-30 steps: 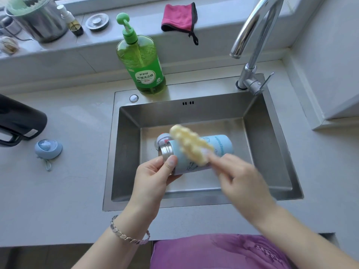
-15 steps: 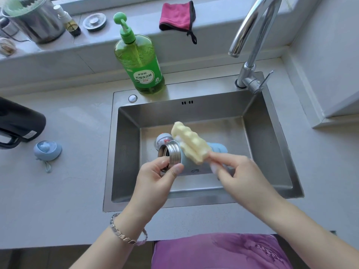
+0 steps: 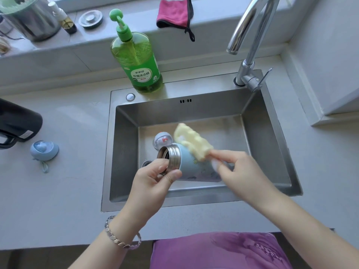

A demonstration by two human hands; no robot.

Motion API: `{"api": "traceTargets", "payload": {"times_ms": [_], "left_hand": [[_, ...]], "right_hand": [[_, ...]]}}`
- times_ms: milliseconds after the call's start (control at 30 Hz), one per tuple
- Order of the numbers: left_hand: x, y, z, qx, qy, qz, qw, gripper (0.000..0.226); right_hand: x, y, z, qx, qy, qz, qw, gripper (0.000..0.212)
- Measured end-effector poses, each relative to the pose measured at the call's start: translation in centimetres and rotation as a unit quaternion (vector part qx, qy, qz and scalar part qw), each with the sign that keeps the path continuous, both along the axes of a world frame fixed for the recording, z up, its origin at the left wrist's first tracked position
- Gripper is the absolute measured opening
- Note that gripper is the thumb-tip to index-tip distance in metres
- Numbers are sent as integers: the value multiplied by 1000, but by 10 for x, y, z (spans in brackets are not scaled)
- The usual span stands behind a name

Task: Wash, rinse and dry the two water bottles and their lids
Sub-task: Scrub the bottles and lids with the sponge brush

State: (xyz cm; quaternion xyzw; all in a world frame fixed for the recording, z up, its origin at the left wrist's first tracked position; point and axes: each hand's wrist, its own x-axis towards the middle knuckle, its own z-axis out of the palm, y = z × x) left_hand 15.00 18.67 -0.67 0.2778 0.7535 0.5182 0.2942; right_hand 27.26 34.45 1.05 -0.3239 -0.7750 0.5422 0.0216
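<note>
At the far left a black jug [image 3: 18,124] lies on the grey counter [image 3: 73,181], and just beside it sits a light-blue lid [image 3: 44,150] with a short loop strap. On the sill behind stand a steel pot [image 3: 32,19], a small spray bottle [image 3: 65,21] and a round metal sink plug [image 3: 90,19]. A green pump bottle of dish soap [image 3: 138,63] stands upright at the back left corner of the steel sink [image 3: 124,152]. Inside the basin a round grey lid [image 3: 163,139] with a red mark rests on the bottom, just behind the bottle's mouth. The left hand [image 3: 153,183], with a silver bracelet [image 3: 118,239] on its wrist, grips the bare threaded steel neck of a light-blue water bottle [image 3: 196,169], thumb and fingers curled round the rim. The bottle is held on its side above the sink floor, its open mouth towards the left. A yellow ribbed sponge brush [image 3: 191,140] lies slantwise against the bottle's upper side. The right hand [image 3: 242,175], blurred, pinches the brush's lower end between thumb and fingers. A pink cloth [image 3: 174,12] hangs over the sill above, and the chrome faucet [image 3: 250,35] arches over the sink's right rear corner.
</note>
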Motion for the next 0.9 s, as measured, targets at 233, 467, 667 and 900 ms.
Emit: {"api": "traceTargets", "payload": {"times_ms": [233,467,667,900], "left_hand": [[-3,-5,-4,5,-25,36,999,44],[-4,1,2,40,-26,24,999,22],[-10,5,11,105,7,-62,993,27],[-25,5,2,42,152,-185,970,20]], "right_hand": [[5,12,-8,-18,-52,-61,997,25],[10,20,-14,-23,-23,-92,995,26],[13,27,-22,-344,-37,-202,916,46],[10,43,-25,-494,50,-134,858,85]]}}
